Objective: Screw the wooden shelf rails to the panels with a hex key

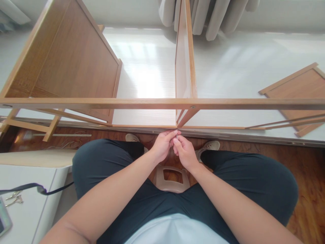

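My left hand and my right hand meet between my knees, fingertips pinched together on a small thin metal piece, probably a screw. They sit just below the lower rail of a wooden shelf frame. The frame's long top rail crosses the whole view in front of me. An upright divider panel joins that rail straight above my hands.
A wide wooden panel leans in the frame at the left. A loose wooden board lies on the white floor at the right. I sit on a beige stool. A white cabinet with keys and a strap stands at my left.
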Action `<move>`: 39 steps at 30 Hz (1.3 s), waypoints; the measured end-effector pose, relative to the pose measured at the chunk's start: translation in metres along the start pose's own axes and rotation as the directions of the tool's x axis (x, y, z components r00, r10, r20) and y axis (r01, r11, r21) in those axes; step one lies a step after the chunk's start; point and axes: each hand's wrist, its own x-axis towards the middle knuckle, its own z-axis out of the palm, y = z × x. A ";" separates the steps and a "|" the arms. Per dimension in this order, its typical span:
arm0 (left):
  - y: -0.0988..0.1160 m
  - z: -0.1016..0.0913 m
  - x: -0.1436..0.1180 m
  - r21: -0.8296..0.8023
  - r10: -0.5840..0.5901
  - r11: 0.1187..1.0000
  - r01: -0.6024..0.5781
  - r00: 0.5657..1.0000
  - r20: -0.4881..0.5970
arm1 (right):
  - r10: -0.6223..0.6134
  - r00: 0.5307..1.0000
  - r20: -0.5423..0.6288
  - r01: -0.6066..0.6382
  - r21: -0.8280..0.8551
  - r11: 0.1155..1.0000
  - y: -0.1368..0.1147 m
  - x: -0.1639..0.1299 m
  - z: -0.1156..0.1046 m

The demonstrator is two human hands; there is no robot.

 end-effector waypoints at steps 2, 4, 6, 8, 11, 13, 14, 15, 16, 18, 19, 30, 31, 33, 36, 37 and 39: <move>0.001 0.000 0.000 -0.002 -0.006 1.000 0.006 1.000 0.008 | -0.004 1.000 -0.001 0.004 0.003 1.000 0.000 0.000 0.000; 0.001 0.000 0.000 -0.004 -0.015 1.000 0.015 1.000 0.014 | -0.007 1.000 -0.001 0.007 0.024 1.000 0.001 0.000 0.001; 0.001 0.000 0.000 -0.012 -0.027 1.000 0.027 1.000 0.014 | 0.000 1.000 0.000 0.000 0.065 0.998 0.002 0.000 0.001; 0.001 -0.001 0.000 -0.021 -0.035 0.999 0.036 0.999 0.013 | 0.009 1.000 0.004 -0.009 0.102 0.995 0.002 0.000 0.002; 0.000 -0.001 0.000 -0.027 -0.041 0.999 0.042 0.999 0.018 | 0.002 1.000 0.009 -0.003 0.105 0.995 0.003 0.000 0.002; 0.000 -0.002 0.001 -0.030 -0.041 0.999 0.041 0.999 0.014 | -0.009 1.000 0.009 0.008 0.092 0.996 0.002 0.000 0.001; 0.000 -0.002 0.001 -0.032 -0.041 0.999 0.042 0.999 0.012 | -0.012 1.000 0.008 0.011 0.089 0.996 0.002 0.000 0.001; 0.000 -0.002 0.001 -0.034 -0.042 0.999 0.042 0.999 0.009 | -0.014 1.000 0.008 0.013 0.088 0.996 0.002 0.000 0.001; 0.000 -0.002 0.001 -0.035 -0.042 0.998 0.042 0.999 0.008 | -0.015 1.000 0.008 0.015 0.087 0.996 0.002 0.000 0.001; 0.000 -0.002 0.001 -0.038 -0.042 0.998 0.042 0.999 0.007 | -0.015 1.000 0.008 0.015 0.089 0.996 0.002 0.000 0.001; 0.000 -0.001 0.002 -0.038 -0.041 0.998 0.042 0.999 0.008 | -0.012 1.000 0.008 0.011 0.095 0.995 0.003 0.000 0.002; 0.000 0.000 0.000 -0.023 -0.040 0.999 0.042 0.998 0.056 | 0.004 1.000 0.009 -0.006 0.159 0.987 0.007 0.000 0.002; 0.000 0.000 0.000 -0.022 -0.040 0.999 0.041 0.998 0.056 | 0.004 1.000 0.008 -0.005 0.157 0.988 0.007 0.000 0.002; 0.000 -0.001 0.000 -0.021 -0.038 0.999 0.040 0.998 0.055 | 0.005 1.000 0.006 -0.006 0.162 0.987 0.008 0.000 0.003; -0.001 -0.002 0.001 -0.018 -0.045 0.999 0.046 0.997 0.056 | 0.042 0.999 0.019 -0.045 0.247 0.968 0.010 0.001 0.004; -0.001 -0.002 0.001 -0.013 -0.049 0.999 0.050 0.997 0.057 | 0.066 0.997 0.030 -0.072 0.295 0.953 0.010 0.001 0.005; -0.002 -0.003 0.002 0.000 -0.055 0.998 0.055 0.996 0.063 | 0.110 0.993 0.050 -0.120 0.379 0.918 0.011 0.003 0.005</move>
